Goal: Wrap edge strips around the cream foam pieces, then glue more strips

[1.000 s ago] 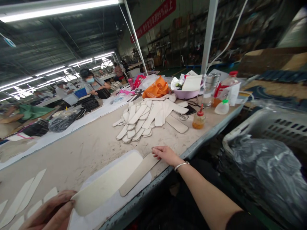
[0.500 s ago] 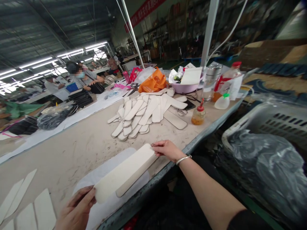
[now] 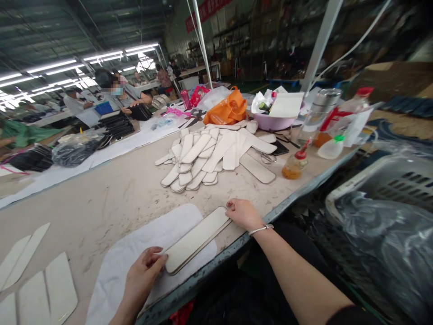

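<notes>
Two long cream strips with rounded ends lie nearly stacked on a white sheet (image 3: 118, 253) near the table's front edge. The upper cream strip (image 3: 198, 237) covers most of the lower one, whose edge shows along the near side. My left hand (image 3: 147, 271) pinches the strip's near left end between thumb and fingers. At the far right end, my right hand (image 3: 243, 214), with a bangle on the wrist, grips the strip with curled fingers. Beyond the hands lies a heap of similar cream strips (image 3: 213, 151). More pale pieces (image 3: 61, 286) lie at the lower left.
A small bottle of orange liquid (image 3: 294, 166), a white squeeze bottle (image 3: 331, 147) and a glass flask (image 3: 316, 115) stand at the right. Behind the heap are an orange bag (image 3: 228, 108) and a purple bowl (image 3: 274, 122). A plastic basket (image 3: 375, 174) is beside the table.
The upper strip has come down onto the lower one and now lines up with it. My left hand has moved right and away from me with its end. The view has shifted slightly.
</notes>
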The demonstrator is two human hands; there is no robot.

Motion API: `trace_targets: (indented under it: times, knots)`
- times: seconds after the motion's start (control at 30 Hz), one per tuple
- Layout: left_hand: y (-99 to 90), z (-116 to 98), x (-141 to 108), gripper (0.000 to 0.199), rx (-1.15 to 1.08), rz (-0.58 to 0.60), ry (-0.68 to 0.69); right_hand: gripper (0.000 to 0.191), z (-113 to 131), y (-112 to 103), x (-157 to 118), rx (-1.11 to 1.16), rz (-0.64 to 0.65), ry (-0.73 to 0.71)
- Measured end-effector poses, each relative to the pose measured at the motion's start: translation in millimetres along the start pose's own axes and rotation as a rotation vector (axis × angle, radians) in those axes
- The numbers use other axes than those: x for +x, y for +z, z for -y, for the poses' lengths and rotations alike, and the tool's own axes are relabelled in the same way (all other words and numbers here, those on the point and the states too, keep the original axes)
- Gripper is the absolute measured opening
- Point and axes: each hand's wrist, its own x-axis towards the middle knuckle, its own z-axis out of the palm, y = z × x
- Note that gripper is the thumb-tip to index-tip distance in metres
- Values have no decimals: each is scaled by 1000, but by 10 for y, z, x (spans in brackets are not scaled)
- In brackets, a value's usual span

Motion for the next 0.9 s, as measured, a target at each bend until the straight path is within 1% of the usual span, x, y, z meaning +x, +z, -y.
trace_targets:
  times: [0.17, 0.37, 0.53, 0.8, 0.9]
  knots:
    - [34, 62, 30, 41, 86, 37, 0, 19, 1, 28, 47, -77, -4, 38]
    - [39, 68, 76, 26, 133, 94, 41, 20, 9, 17, 35, -94, 33, 16]
    - [44, 54, 81, 17, 207, 75, 50, 26, 4, 19, 24, -99, 39, 0]
    - [59, 100, 82, 19, 246, 83, 85, 33, 33, 3, 21, -127, 52, 3]
    - [57, 102, 52, 24, 305, 31, 126, 33, 17, 8, 29, -142, 48, -4]
